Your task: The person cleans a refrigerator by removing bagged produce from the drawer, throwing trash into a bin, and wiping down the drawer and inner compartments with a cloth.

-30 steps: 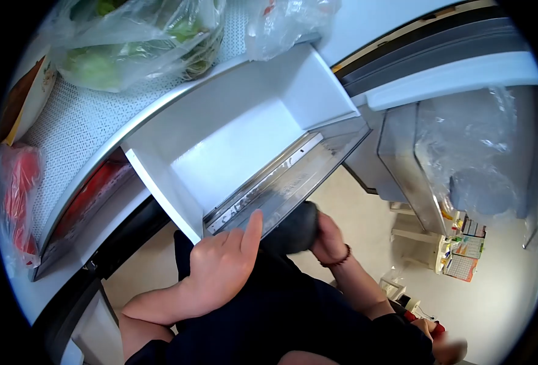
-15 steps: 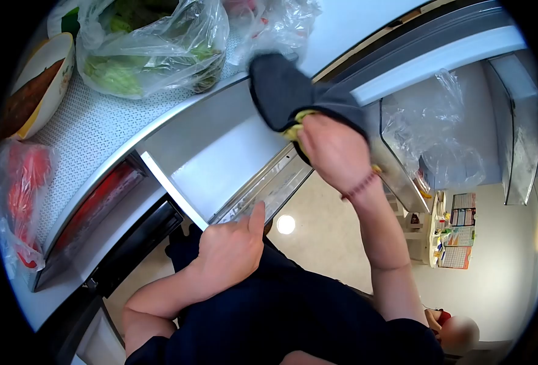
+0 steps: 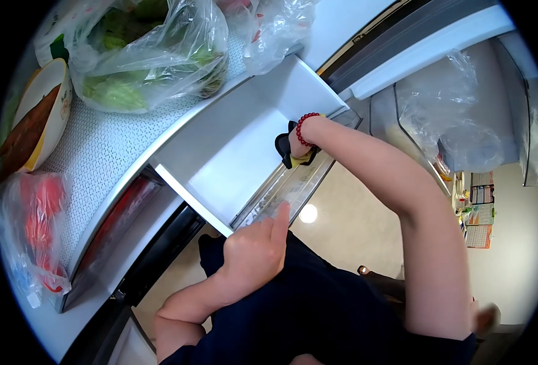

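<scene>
A white drawer [image 3: 232, 155] with a clear front panel [image 3: 299, 182] is pulled out of the fridge. My left hand [image 3: 255, 252] rests at the near left corner of that panel, index finger stretched along it and the other fingers curled over the edge. Inside the drawer's right end, my right hand [image 3: 301, 145] holds a dark cloth [image 3: 284, 149] with yellow showing at its edge, close to the inner side of the front panel. A red bead bracelet circles the right wrist, and the forearm reaches over the panel.
Above the drawer, a patterned shelf [image 3: 107, 143] holds bagged greens [image 3: 129, 85], a bowl [image 3: 53, 115] and a bag with red contents [image 3: 41, 219]. At right is an open fridge door with a plastic bag [image 3: 457, 115] in its bin. Another person's head is partly visible at lower right.
My right hand has carried the dark cloth from below the front panel, up over it, and down into the drawer. My left hand has stayed at the panel.
</scene>
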A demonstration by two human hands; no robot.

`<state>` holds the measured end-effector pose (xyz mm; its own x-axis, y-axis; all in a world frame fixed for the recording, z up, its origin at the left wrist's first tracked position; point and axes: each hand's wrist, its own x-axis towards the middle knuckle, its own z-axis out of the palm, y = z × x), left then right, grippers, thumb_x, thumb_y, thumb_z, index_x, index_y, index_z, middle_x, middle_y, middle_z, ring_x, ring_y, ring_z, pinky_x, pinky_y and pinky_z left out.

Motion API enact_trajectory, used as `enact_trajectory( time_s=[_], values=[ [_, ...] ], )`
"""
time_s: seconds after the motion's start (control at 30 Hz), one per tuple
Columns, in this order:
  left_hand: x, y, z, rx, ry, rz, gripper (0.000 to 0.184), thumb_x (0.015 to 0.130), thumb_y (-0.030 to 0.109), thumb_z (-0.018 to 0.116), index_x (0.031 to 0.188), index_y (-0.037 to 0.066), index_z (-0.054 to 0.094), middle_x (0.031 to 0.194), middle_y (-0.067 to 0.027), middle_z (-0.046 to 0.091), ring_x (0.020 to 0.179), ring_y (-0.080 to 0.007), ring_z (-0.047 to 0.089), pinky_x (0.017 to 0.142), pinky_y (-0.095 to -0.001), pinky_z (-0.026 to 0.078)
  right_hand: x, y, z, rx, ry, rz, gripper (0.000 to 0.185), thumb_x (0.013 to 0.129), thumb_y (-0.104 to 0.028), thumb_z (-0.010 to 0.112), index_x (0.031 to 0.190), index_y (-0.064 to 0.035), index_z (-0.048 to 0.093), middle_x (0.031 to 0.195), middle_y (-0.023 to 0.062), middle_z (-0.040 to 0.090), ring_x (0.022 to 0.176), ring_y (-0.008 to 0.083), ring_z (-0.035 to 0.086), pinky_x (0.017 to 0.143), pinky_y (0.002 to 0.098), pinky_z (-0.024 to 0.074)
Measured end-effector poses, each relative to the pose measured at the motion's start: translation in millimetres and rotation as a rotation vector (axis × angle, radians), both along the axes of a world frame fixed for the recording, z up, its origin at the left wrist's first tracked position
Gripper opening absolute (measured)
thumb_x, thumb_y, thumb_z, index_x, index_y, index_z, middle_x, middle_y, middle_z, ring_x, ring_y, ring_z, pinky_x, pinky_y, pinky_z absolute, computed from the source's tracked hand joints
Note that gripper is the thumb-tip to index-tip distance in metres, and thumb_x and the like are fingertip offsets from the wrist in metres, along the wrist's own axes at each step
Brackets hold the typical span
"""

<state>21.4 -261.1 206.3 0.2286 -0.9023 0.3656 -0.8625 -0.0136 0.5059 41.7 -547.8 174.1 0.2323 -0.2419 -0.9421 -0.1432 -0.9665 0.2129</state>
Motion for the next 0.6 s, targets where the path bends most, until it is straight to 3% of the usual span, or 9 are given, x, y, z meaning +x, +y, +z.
enact_trajectory(
  time_s=[0.27, 0.4, 0.47, 0.53, 0.6],
  values=[
    [0.7, -3.0, -1.8, 0.052, -0.021, -0.016, 0.051, 0.071, 0.011, 0.066, 0.12, 0.0, 0.055, 0.062, -0.0015, 0.052, 0.049, -0.0154, 0.054, 0.042, -0.0298, 0.042, 19.2, 78.7, 23.2, 0.283, 0.036, 0.175, 0.048, 0.085, -0.037, 0.054, 0.104, 0.0061, 0.064, 0.102, 0.0188, 0.065, 0.093, 0.031, 0.062, 0.08, 0.0419, 0.0472],
    [0.7, -4.1, -4.2, 0.036, -0.007, -0.023, 0.053, 0.071, 0.011, 0.066, 0.121, -0.001, 0.055, 0.063, -0.001, 0.051, 0.049, -0.0148, 0.053, 0.043, -0.029, 0.042, 24.6, 110.3, 13.5, 0.481, 0.043, 0.194, 0.041, 0.084, -0.031, 0.055, 0.1, 0.0056, 0.064, 0.095, 0.0191, 0.066, 0.088, 0.0324, 0.062, 0.077, 0.0417, 0.048],
    [1.2, -4.5, -4.4, 0.031, -0.005, -0.023, 0.053, 0.071, 0.011, 0.066, 0.121, -0.001, 0.055, 0.063, -0.001, 0.05, 0.049, -0.0147, 0.053, 0.043, -0.0287, 0.042, 24.5, 119.7, 7.3, 0.71, -0.058, 0.115, 0.038, 0.085, -0.031, 0.056, 0.094, 0.0056, 0.064, 0.088, 0.0186, 0.065, 0.082, 0.0307, 0.061, 0.074, 0.0406, 0.0473],
    [1.3, -4.8, -3.6, 0.037, -0.009, -0.027, 0.053, 0.07, 0.011, 0.066, 0.121, -0.001, 0.055, 0.063, -0.0011, 0.05, 0.05, -0.0146, 0.053, 0.043, -0.0284, 0.042, 23.1, 129.6, 4.8, 0.828, -0.061, -0.02, 0.034, 0.085, -0.028, 0.056, 0.081, 0.0051, 0.06, 0.073, 0.0134, 0.057, 0.069, 0.0236, 0.052, 0.067, 0.0366, 0.0437],
    [1.6, -6.1, -2.9, 0.033, 0.0, -0.027, 0.053, 0.07, 0.01, 0.066, 0.121, -0.001, 0.055, 0.063, -0.0012, 0.05, 0.05, -0.0146, 0.054, 0.043, -0.0284, 0.042, 19.8, 128.8, -14.0, 0.858, -0.077, -0.055, 0.031, 0.085, -0.026, 0.055, 0.082, 0.0049, 0.06, 0.071, 0.0094, 0.057, 0.066, 0.0199, 0.051, 0.064, 0.0357, 0.0432]
  ],
)
